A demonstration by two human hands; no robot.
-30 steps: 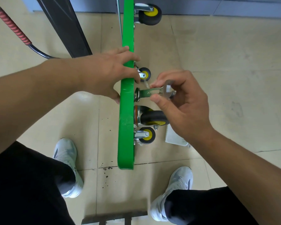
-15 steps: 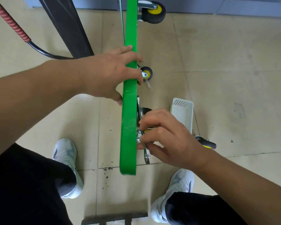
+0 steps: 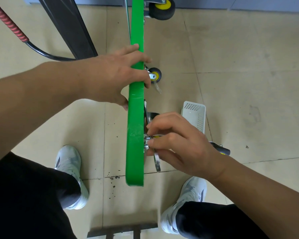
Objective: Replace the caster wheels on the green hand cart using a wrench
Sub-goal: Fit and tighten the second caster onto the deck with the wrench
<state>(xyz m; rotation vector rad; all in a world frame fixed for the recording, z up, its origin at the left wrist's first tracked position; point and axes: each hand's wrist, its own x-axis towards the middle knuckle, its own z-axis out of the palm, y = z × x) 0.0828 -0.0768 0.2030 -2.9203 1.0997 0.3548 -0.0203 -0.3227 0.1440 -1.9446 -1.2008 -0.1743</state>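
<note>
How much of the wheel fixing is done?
The far caster looks mounted on the green cart; whether it is new, I cannot tell. The left hand grips the cart's edge while the right hand holds the wrench at the mount of the near caster. That bolting looks unfinished.

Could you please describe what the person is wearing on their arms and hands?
The left hand and right hand are ungloved, with no watch, bracelet or ring visible. The left forearm and right forearm are bare to the frame edge; no sleeves show.
</note>
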